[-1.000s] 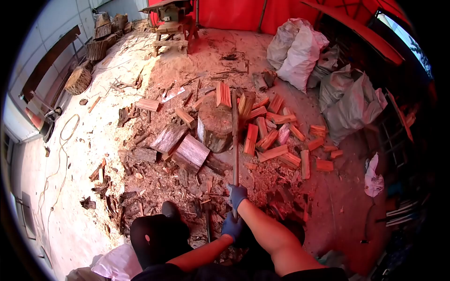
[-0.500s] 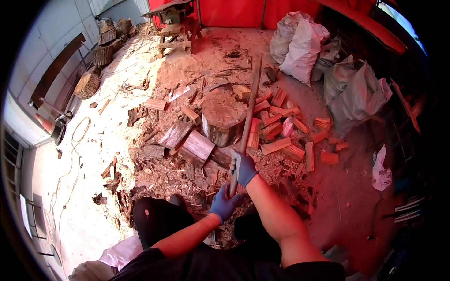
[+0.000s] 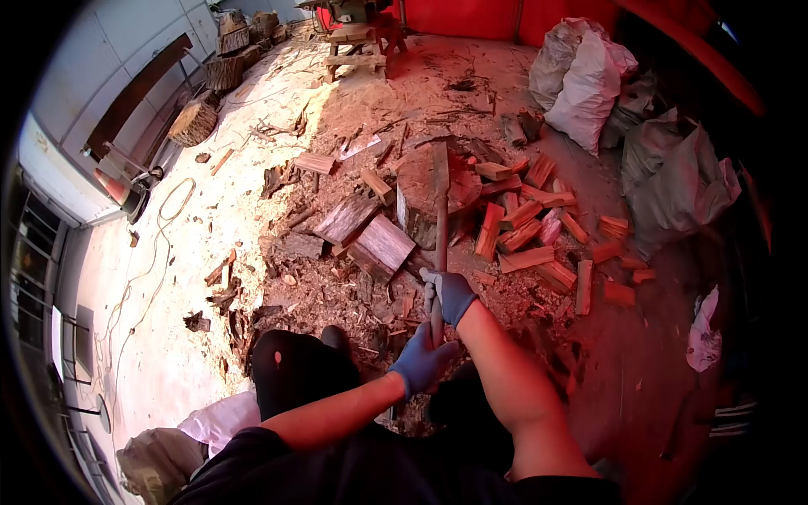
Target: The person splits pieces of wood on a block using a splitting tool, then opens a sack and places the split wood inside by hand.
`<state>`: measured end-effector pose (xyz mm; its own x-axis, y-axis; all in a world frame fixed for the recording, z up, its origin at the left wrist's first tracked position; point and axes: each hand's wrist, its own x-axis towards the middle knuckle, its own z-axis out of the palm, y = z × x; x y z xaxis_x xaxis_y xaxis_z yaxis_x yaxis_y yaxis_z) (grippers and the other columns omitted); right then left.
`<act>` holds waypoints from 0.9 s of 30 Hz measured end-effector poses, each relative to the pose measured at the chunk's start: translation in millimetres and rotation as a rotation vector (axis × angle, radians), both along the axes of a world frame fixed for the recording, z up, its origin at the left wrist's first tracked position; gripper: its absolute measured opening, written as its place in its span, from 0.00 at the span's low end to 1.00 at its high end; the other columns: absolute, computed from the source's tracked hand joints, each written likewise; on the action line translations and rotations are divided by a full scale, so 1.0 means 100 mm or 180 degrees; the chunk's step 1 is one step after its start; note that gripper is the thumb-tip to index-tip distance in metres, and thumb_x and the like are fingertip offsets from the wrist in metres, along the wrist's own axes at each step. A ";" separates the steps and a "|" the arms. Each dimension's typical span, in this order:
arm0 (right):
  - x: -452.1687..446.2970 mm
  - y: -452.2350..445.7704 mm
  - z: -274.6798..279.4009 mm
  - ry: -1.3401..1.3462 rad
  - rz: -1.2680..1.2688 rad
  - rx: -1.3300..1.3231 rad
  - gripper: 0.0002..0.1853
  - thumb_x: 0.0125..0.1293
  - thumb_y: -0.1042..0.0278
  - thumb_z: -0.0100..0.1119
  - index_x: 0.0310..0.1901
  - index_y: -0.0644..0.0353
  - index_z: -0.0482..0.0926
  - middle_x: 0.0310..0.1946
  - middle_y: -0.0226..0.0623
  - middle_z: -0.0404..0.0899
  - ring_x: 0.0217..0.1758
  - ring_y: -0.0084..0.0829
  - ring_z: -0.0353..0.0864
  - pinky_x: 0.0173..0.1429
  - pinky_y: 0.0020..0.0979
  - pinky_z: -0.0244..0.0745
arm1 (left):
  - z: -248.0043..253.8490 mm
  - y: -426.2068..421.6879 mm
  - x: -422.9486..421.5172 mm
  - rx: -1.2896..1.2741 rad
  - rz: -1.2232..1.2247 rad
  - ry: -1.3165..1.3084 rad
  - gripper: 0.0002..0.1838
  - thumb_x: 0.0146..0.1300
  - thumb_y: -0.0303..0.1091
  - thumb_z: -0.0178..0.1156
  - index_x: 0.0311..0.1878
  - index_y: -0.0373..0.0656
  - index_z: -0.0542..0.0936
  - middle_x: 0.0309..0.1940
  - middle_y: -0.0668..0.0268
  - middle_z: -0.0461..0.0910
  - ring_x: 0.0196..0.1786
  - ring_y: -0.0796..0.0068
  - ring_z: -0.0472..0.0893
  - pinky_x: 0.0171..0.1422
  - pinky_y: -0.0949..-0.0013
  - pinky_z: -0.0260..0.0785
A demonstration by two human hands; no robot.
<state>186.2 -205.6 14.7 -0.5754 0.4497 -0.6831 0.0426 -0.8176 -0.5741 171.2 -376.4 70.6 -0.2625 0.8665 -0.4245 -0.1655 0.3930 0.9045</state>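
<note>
Both hands wear blue-grey gloves and hold one long wooden handle [image 3: 442, 231]. My right hand [image 3: 454, 295] is wrapped round it higher up. My left hand [image 3: 421, 364] is at its lower end, below the right. The handle's far end lies over a round chopping block [image 3: 414, 181]; a tool head there is hard to make out. Two thick log pieces, one dark [image 3: 347, 217] and one pale [image 3: 385, 240], lie left of the block. Split sticks of wood [image 3: 523, 236] are heaped to its right.
Stuffed sacks [image 3: 581, 88] stand at the upper right. Stacked logs [image 3: 225, 71] and a cone [image 3: 119, 189] are at the left, with a cord [image 3: 164, 219] on the floor. A wooden stand [image 3: 358, 55] is at the back. Bark and chips litter the floor.
The split piece standing on the block a second ago is no longer upright there. The handle swung right, then back over the block. My right hand slid up the handle, and the view shifted.
</note>
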 end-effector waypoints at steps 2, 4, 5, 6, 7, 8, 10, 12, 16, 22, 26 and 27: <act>0.11 0.12 0.23 0.0081 0.0088 0.0131 0.11 0.73 0.59 0.61 0.37 0.56 0.75 0.16 0.28 0.68 0.14 0.29 0.67 0.21 0.34 0.69 | 0.31 0.07 -0.09 0.0120 -0.0626 0.0145 0.27 0.68 0.49 0.67 0.57 0.38 0.69 0.38 0.64 0.80 0.38 0.78 0.79 0.41 0.71 0.74; 0.27 0.29 0.48 0.0244 0.0162 0.0176 0.11 0.73 0.58 0.61 0.37 0.55 0.74 0.18 0.26 0.69 0.16 0.26 0.68 0.23 0.31 0.70 | 0.53 0.18 -0.38 0.0115 -0.1655 0.0578 0.34 0.68 0.56 0.63 0.63 0.36 0.71 0.44 0.57 0.82 0.48 0.70 0.82 0.53 0.64 0.75; 0.35 0.37 0.54 0.0324 0.0132 0.0134 0.11 0.73 0.58 0.62 0.37 0.54 0.74 0.20 0.24 0.70 0.17 0.23 0.68 0.23 0.29 0.70 | 0.72 0.25 -0.53 0.0133 -0.2129 0.0483 0.38 0.66 0.59 0.63 0.65 0.35 0.71 0.47 0.51 0.83 0.50 0.64 0.83 0.57 0.62 0.74; 0.43 0.47 0.54 0.0425 0.0083 0.0036 0.11 0.73 0.57 0.61 0.38 0.54 0.74 0.21 0.23 0.70 0.18 0.21 0.69 0.23 0.28 0.70 | 0.90 0.33 -0.71 0.0212 -0.2628 0.1122 0.40 0.65 0.60 0.63 0.68 0.37 0.70 0.50 0.49 0.83 0.53 0.60 0.83 0.59 0.60 0.74; 0.50 0.55 0.55 0.0531 0.0024 -0.0049 0.11 0.74 0.57 0.61 0.38 0.54 0.73 0.23 0.22 0.70 0.19 0.19 0.69 0.24 0.26 0.69 | 1.01 0.42 -0.91 0.0307 -0.3129 0.1775 0.42 0.64 0.61 0.63 0.71 0.38 0.69 0.52 0.47 0.83 0.55 0.56 0.83 0.61 0.59 0.74; 0.55 0.58 0.64 0.0731 -0.0102 -0.0364 0.11 0.74 0.57 0.61 0.41 0.53 0.73 0.24 0.21 0.70 0.19 0.17 0.68 0.24 0.24 0.69 | 0.93 0.50 -1.13 0.0410 -0.3261 0.1952 0.42 0.63 0.60 0.64 0.72 0.41 0.69 0.53 0.47 0.83 0.56 0.52 0.83 0.61 0.58 0.73; 0.62 0.58 0.58 0.0689 -0.0025 -0.0389 0.11 0.74 0.57 0.60 0.46 0.55 0.74 0.24 0.21 0.69 0.19 0.17 0.67 0.24 0.25 0.67 | 0.73 0.69 -1.55 -0.0098 -0.2971 0.2238 0.37 0.65 0.57 0.64 0.71 0.45 0.71 0.52 0.53 0.83 0.56 0.56 0.83 0.62 0.60 0.73; 0.67 0.54 0.46 0.0658 0.0064 -0.0382 0.12 0.74 0.57 0.60 0.47 0.56 0.74 0.24 0.21 0.69 0.19 0.17 0.66 0.24 0.26 0.66 | -0.09 0.82 -2.14 -0.0115 -0.2361 0.2413 0.34 0.67 0.58 0.63 0.68 0.45 0.73 0.52 0.54 0.84 0.56 0.56 0.83 0.63 0.60 0.74; 0.68 0.43 0.44 -0.0126 0.0272 -0.0135 0.14 0.75 0.56 0.58 0.50 0.59 0.75 0.23 0.22 0.68 0.19 0.17 0.65 0.25 0.26 0.64 | -1.61 0.96 -3.16 -0.1615 -0.1655 0.3470 0.42 0.57 0.62 0.65 0.65 0.37 0.73 0.61 0.43 0.78 0.65 0.48 0.78 0.68 0.54 0.70; 0.65 0.40 0.49 -0.0737 0.0256 0.0074 0.15 0.76 0.55 0.57 0.50 0.59 0.76 0.23 0.23 0.67 0.18 0.18 0.65 0.24 0.26 0.64 | -3.32 1.12 -3.59 -0.1779 0.0226 0.2010 0.52 0.52 0.66 0.70 0.68 0.31 0.69 0.67 0.41 0.72 0.70 0.46 0.73 0.73 0.54 0.65; 0.61 0.43 0.55 -0.0743 0.0186 -0.0111 0.17 0.75 0.57 0.57 0.54 0.61 0.75 0.24 0.26 0.69 0.19 0.21 0.68 0.25 0.28 0.67 | -4.15 1.53 -3.70 -0.1582 0.1501 0.0955 0.57 0.43 0.62 0.80 0.68 0.31 0.67 0.64 0.44 0.75 0.67 0.52 0.76 0.70 0.57 0.69; 0.60 0.43 0.58 -0.0678 0.0180 -0.0188 0.17 0.74 0.59 0.57 0.56 0.62 0.75 0.25 0.27 0.69 0.20 0.22 0.70 0.25 0.28 0.69 | -4.21 1.63 -3.70 -0.1796 0.1782 0.0873 0.58 0.42 0.61 0.81 0.68 0.31 0.66 0.64 0.44 0.75 0.66 0.52 0.77 0.69 0.57 0.70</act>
<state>246.0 -162.8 72.5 -0.4385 0.3765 -0.8160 0.2044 -0.8424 -0.4985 -198.3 -213.4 -349.9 -0.7477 0.2543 -0.6134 -0.2736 0.7237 0.6336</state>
